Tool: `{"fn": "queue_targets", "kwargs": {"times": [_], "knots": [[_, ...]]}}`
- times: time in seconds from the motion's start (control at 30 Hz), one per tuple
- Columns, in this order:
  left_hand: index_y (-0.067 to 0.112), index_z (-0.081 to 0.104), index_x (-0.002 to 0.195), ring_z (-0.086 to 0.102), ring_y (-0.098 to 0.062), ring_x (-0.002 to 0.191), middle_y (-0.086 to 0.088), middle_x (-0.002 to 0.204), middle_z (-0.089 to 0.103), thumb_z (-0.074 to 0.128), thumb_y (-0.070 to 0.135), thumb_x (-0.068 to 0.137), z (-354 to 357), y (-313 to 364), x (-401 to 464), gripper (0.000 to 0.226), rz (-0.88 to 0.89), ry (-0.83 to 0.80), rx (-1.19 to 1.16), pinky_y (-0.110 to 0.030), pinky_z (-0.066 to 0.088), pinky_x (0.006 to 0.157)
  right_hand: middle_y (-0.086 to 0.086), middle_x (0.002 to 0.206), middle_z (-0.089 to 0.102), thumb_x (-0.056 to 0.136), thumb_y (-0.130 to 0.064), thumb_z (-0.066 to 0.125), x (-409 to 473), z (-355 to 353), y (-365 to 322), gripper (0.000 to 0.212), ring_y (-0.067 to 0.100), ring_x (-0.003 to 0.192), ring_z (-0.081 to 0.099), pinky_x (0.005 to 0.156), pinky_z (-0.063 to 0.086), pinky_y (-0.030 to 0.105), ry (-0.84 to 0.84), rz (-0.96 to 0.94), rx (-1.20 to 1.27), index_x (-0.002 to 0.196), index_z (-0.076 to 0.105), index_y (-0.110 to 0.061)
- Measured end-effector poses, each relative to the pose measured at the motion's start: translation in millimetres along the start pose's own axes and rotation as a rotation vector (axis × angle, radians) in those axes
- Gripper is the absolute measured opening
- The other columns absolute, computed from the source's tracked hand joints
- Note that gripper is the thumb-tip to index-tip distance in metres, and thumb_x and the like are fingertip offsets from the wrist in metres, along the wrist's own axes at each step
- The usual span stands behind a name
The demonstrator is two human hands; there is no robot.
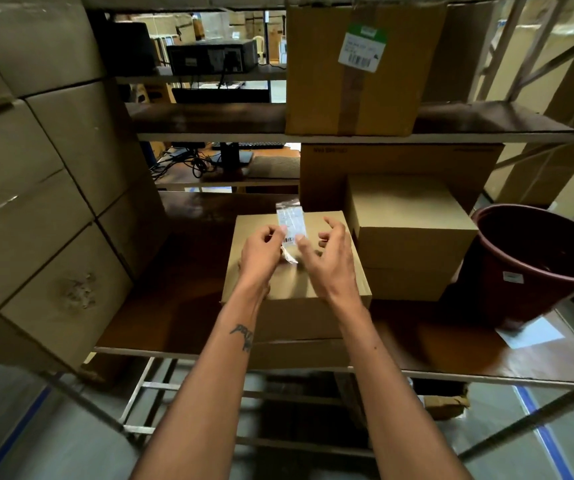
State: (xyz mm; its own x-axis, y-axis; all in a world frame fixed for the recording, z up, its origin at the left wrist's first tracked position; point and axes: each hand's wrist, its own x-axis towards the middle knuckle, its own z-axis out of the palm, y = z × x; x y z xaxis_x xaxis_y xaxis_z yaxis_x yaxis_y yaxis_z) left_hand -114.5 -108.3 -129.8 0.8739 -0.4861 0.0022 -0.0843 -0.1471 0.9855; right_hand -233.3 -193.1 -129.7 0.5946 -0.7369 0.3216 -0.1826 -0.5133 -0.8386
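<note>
A small white barcode label (pixel 291 221) in a clear wrapper is held upright above a flat cardboard box (pixel 330 291) on the brown shelf (pixel 174 306). My left hand (pixel 261 252) pinches the label's lower left edge. On the label's right, my right hand (pixel 327 258) pinches the lower edge with thumb and forefinger while its other fingers are spread and curved. A crumpled bit of clear film (pixel 290 258) hangs below the label between my hands.
A taller cardboard box (pixel 413 233) sits right of the flat one, with a larger box (pixel 399 161) behind. A dark red bucket (pixel 534 268) leans at the right over a white sheet (pixel 531 334). Stacked cartons (pixel 46 188) wall the left. A labelled box (pixel 358 71) is on the upper shelf.
</note>
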Motion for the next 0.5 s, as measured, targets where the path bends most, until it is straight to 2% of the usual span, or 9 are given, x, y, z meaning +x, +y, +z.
{"fn": "queue_targets", "kwargs": {"times": [0.03, 0.1, 0.2, 0.27, 0.33, 0.4, 0.5], "knots": [[0.033, 0.078, 0.100, 0.079, -0.026, 0.091, 0.007, 0.092, 0.081, 0.065, 0.055, 0.100, -0.9, 0.4, -3.7, 0.026, 0.034, -0.019, -0.003, -0.057, 0.065, 0.089, 0.002, 0.137, 0.059, 0.098, -0.068, 0.057, 2.8, -6.7, 0.2, 0.079, 0.014, 0.120, 0.061, 0.102, 0.054, 0.043, -0.043, 0.047, 0.091, 0.160, 0.039, -0.022], [0.035, 0.076, 0.111, 0.076, -0.017, 0.098, 0.009, 0.102, 0.080, 0.063, 0.057, 0.103, -0.9, -1.0, -9.3, 0.027, 0.097, -0.032, 0.026, -0.056, 0.064, 0.093, -0.005, 0.132, 0.061, 0.106, -0.056, 0.058, 7.5, -15.4, 1.6, 0.058, 0.006, 0.116, 0.062, 0.102, 0.055, 0.036, -0.065, 0.080, 0.199, 0.155, 0.053, -0.024], [0.037, 0.077, 0.114, 0.075, -0.010, 0.103, 0.012, 0.104, 0.080, 0.064, 0.062, 0.101, -1.8, 0.3, -13.0, 0.031, 0.186, -0.056, 0.080, -0.053, 0.063, 0.094, -0.005, 0.122, 0.056, 0.105, -0.047, 0.067, 8.0, -16.4, 2.0, 0.026, 0.006, 0.106, 0.060, 0.091, 0.056, 0.029, 0.027, 0.044, 0.297, 0.129, 0.072, -0.037], [0.038, 0.078, 0.113, 0.074, -0.008, 0.099, 0.013, 0.099, 0.080, 0.067, 0.063, 0.099, -0.6, 2.0, -12.8, 0.030, 0.221, -0.079, 0.098, -0.047, 0.062, 0.092, 0.000, 0.114, 0.066, 0.104, -0.037, 0.072, 4.5, -17.6, -0.9, 0.012, 0.008, 0.095, 0.063, 0.085, 0.059, 0.032, 0.119, 0.064, 0.433, 0.115, 0.077, -0.036], [0.041, 0.079, 0.110, 0.067, -0.010, 0.084, 0.014, 0.086, 0.075, 0.070, 0.064, 0.098, 2.6, 4.0, -12.5, 0.027, 0.259, -0.088, 0.128, -0.042, 0.055, 0.081, 0.000, 0.097, 0.076, 0.105, -0.028, 0.073, 1.2, -22.4, -2.4, 0.008, 0.010, 0.085, 0.067, 0.077, 0.058, 0.036, 0.157, 0.090, 0.568, 0.108, 0.079, -0.031], [0.044, 0.078, 0.112, 0.066, -0.013, 0.084, 0.014, 0.088, 0.075, 0.068, 0.065, 0.098, 9.0, 8.0, -13.5, 0.027, 0.265, -0.086, 0.132, -0.046, 0.053, 0.082, 0.001, 0.090, 0.079, 0.106, -0.025, 0.070, -0.3, -28.8, -4.4, 0.008, 0.014, 0.077, 0.069, 0.067, 0.055, 0.033, 0.139, 0.107, 0.610, 0.110, 0.077, -0.028], [0.031, 0.079, 0.120, 0.074, -0.016, 0.096, 0.004, 0.103, 0.081, 0.061, 0.035, 0.111, 25.5, 23.9, -22.1, 0.020, 0.186, -0.157, -0.099, -0.043, 0.057, 0.085, 0.003, 0.099, 0.082, 0.109, -0.028, 0.065, 0.7, -41.3, -2.5, 0.014, 0.025, 0.084, 0.078, 0.068, 0.058, 0.038, 0.135, 0.130, 0.574, 0.115, 0.075, -0.020]]}}
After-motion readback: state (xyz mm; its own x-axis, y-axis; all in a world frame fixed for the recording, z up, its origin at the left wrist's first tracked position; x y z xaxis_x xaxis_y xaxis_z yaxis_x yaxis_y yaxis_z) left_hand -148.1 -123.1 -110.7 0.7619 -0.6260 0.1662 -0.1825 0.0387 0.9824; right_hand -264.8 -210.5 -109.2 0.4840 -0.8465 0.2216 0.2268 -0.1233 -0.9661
